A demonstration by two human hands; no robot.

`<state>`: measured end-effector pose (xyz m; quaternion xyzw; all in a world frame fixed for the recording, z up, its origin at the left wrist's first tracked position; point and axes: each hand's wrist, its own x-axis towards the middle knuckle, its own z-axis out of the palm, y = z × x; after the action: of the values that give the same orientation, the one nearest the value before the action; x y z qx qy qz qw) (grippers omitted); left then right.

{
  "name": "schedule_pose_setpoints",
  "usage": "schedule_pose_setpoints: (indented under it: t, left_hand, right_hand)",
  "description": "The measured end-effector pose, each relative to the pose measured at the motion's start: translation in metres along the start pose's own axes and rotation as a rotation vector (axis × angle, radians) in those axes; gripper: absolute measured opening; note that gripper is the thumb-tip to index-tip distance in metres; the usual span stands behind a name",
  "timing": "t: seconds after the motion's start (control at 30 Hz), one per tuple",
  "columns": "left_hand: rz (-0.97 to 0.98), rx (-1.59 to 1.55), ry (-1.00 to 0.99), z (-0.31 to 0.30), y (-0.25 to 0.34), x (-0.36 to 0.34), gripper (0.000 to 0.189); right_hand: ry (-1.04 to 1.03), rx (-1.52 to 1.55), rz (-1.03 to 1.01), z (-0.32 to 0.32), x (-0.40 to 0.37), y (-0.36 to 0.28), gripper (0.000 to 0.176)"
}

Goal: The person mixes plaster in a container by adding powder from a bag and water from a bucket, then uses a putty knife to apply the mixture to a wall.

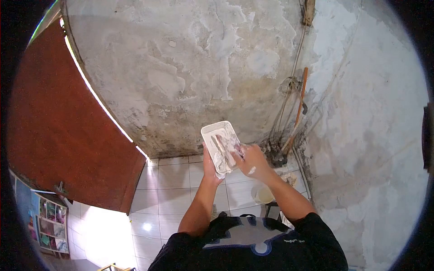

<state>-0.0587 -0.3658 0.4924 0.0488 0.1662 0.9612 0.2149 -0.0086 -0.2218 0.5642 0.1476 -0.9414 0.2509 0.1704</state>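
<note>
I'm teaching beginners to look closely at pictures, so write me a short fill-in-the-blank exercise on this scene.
The person's ____ grip supports the tray.
The door at the picture's left is reddish-____.
The stick stands to the picture's ____ of the tray.
The person's sleeves are ____.
Missing words: left; brown; right; black.

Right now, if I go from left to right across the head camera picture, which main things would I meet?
Brown door, white tray, right hand, wooden stick, side wall.
</note>
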Motion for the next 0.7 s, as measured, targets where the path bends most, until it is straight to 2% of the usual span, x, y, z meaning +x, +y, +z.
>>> schedule_pose_setpoints:
  t: [0.07,0.13,0.17,0.27,0.33,0.37,0.43,0.57,0.63,0.7]
  left_hand:
    - [-0.020,0.006,-0.019,0.000,-0.001,0.002,0.065]
    - [-0.045,-0.002,-0.029,0.010,-0.003,0.002,0.063]
    - [-0.056,-0.002,-0.026,0.009,-0.004,0.004,0.063]
    - [-0.037,-0.024,-0.010,-0.001,-0.009,0.012,0.063]
    - [-0.065,-0.026,-0.017,0.000,-0.009,0.012,0.062]
    - [-0.085,-0.028,-0.022,0.001,-0.010,0.011,0.062]
    - [-0.100,-0.036,-0.032,0.006,-0.012,0.010,0.062]
    - [-0.074,-0.017,-0.051,0.002,-0.017,0.017,0.062]
    - [-0.082,0.001,-0.052,0.002,-0.013,0.018,0.062]
    - [-0.086,0.014,-0.053,0.004,-0.011,0.018,0.062]
  right_hand:
    - [0.046,0.082,0.026,-0.004,0.008,-0.001,0.035]
    - [0.117,0.150,0.217,-0.012,0.016,-0.009,0.035]
    - [0.118,0.149,0.229,-0.011,0.016,-0.007,0.035]
    - [0.096,0.287,0.205,0.000,0.013,0.005,0.034]
    - [0.071,0.062,0.094,0.002,0.013,0.013,0.034]
    - [0.070,0.056,0.093,0.000,0.013,0.017,0.034]
    - [-0.011,-0.040,0.239,-0.019,0.022,0.005,0.033]
    - [0.090,0.120,0.248,-0.014,0.019,0.001,0.032]
    - [-0.026,0.131,0.181,-0.007,0.016,0.007,0.031]
    - [-0.032,0.097,0.183,-0.013,0.018,0.011,0.030]
